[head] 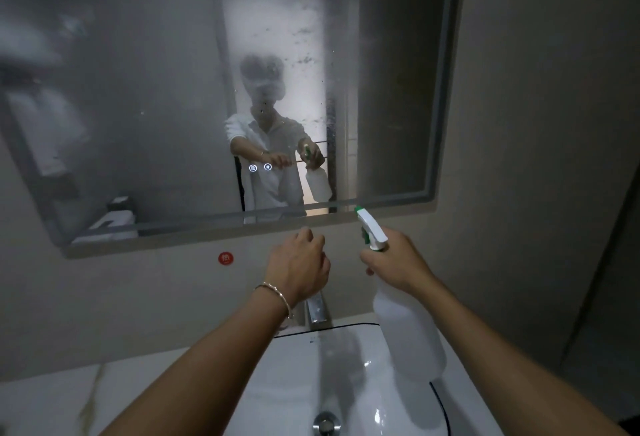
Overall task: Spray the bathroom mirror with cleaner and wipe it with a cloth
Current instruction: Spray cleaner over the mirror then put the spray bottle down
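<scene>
A dim bathroom with plain grey walls, a white basin [346, 366] set in a pale worktop [52, 397] at the near edge, and a chrome tap [317, 311] at its far side. On the far wall hangs the mirror [138, 89], its glass hazy with streaks and specks across the upper middle; two small lit icons show near its lower centre, and a red round sticker [225, 258] sits on the wall just below its frame. The right hand [398, 262] is wrapped tight around the neck of the spray bottle [408, 331], a translucent white one with a white and green trigger head [372, 229] whose nozzle points up at the mirror's lower edge. The left hand [299, 265], a thin bracelet [275, 297] on its wrist, hovers above the tap with its fingers loosely curled, holding nothing that can be made out. No cloth is in sight. To spray well, the nozzle probably wants lifting toward the dirty upper glass, with an even mist laid across rather than in one spot, so little runs down onto the ledge.
</scene>
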Available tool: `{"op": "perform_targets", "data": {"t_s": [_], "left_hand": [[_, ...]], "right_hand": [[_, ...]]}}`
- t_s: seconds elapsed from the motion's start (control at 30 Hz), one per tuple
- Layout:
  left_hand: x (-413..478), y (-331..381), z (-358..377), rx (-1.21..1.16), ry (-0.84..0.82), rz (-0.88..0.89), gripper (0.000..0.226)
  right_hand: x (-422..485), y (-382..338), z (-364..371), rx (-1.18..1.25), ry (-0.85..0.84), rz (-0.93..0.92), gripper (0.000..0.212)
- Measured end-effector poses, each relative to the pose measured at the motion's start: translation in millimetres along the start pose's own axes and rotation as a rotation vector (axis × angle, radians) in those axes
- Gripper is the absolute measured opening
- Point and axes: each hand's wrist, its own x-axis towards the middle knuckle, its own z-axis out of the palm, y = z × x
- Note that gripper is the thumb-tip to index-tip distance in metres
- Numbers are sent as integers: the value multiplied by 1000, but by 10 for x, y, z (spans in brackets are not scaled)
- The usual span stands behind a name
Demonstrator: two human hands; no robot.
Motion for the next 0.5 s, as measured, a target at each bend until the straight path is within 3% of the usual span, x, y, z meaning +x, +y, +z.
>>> {"op": "perform_targets", "data": {"t_s": [0.23, 0.4, 0.5], "left_hand": [[-161, -403, -153, 86, 9, -65, 32], [-272, -612, -195, 110, -4, -105, 31], [-336, -680, -212, 121, -14, -108, 31]], "right_hand": [[39, -196, 336, 46, 63, -42, 28], [-48, -308, 523, 73, -77, -50, 31], [-112, -320, 628, 58, -124, -23, 17]]}}
